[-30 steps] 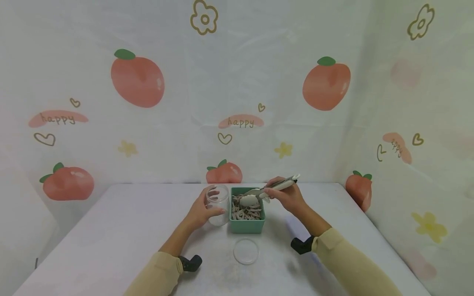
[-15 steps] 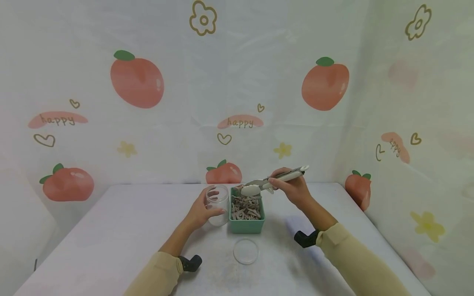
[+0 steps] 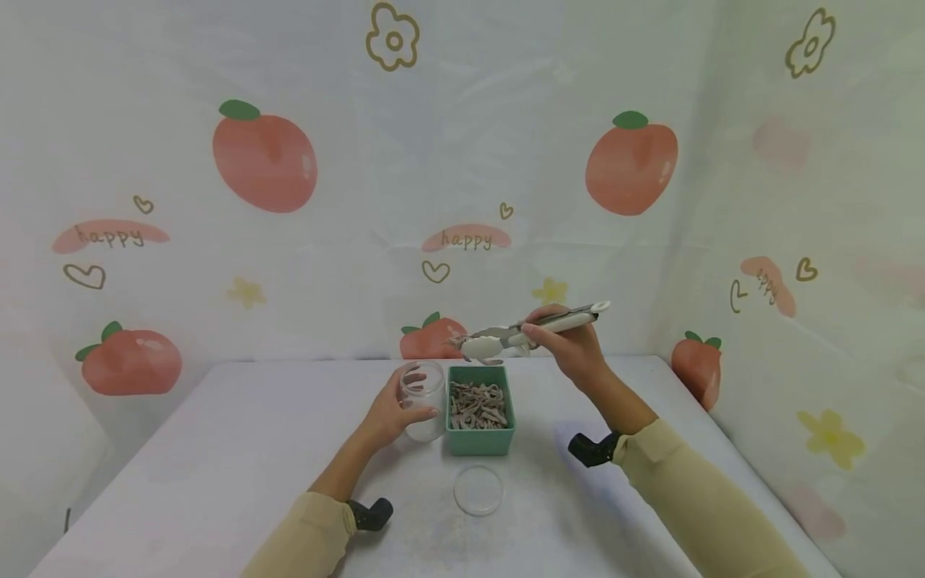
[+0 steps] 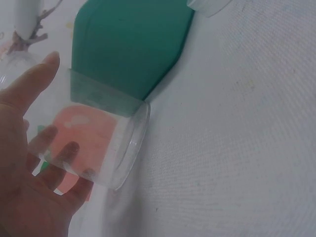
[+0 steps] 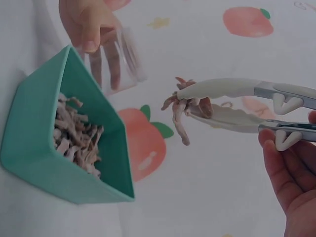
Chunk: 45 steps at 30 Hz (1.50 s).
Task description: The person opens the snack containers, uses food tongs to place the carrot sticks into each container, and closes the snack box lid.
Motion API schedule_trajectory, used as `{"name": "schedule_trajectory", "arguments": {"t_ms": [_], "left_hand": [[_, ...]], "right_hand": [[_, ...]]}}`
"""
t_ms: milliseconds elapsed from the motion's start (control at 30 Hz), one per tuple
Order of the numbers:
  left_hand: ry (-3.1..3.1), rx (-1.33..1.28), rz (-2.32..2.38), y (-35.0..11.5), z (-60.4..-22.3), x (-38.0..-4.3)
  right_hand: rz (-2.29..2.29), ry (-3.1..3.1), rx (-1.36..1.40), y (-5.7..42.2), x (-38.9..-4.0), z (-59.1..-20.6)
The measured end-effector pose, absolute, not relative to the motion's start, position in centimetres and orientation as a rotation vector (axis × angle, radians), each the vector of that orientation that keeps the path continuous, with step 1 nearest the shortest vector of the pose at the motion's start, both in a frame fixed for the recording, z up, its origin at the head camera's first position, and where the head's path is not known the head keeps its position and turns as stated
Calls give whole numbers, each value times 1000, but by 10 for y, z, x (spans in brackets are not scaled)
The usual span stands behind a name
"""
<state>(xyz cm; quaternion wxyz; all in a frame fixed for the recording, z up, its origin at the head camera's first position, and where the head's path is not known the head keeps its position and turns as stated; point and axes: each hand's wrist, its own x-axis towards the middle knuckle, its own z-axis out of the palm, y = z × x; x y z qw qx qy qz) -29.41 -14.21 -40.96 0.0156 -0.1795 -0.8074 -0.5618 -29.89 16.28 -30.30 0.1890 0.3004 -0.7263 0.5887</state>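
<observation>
My left hand (image 3: 391,413) grips a clear jar (image 3: 425,405) standing upright on the table, its mouth uncovered. In the left wrist view the thumb and fingers wrap round the jar's wall (image 4: 98,133). My right hand (image 3: 571,345) holds white and grey tongs (image 3: 549,327) raised above a green box (image 3: 480,441). Between the white tips of the tongs hangs a clump of brownish dried strips (image 5: 185,111). More such strips (image 3: 477,405) lie inside the box, which is right beside the jar.
A clear round lid (image 3: 479,490) lies on the white table (image 3: 253,457) in front of the box. Behind the table stands a white backdrop (image 3: 347,160) printed with peaches.
My right hand has lifted the tongs up and out of the box, carrying a clump of strips above its far rim. The left hand and jar have stayed put.
</observation>
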Motion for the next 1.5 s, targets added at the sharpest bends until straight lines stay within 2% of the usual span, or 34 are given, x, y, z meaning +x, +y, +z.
{"name": "schedule_trajectory", "arguments": {"t_ms": [400,733,1100,1500], "left_hand": [[-2499,-506,-1734,-146,-443,-320],[-2489,-504,-1727,-146,-443,-320],[-2551,-425,-1664,-146,-441,-317],[-2538,-435,-1682,-147,-442,-320]], "right_hand": [[1719,-1968,932,135,-314,-307],[1777,-2002,969,114,-314,-311],[1735,-2148,898,103,-287,-302],[1733,-2191,932,102,-289,-304]]}}
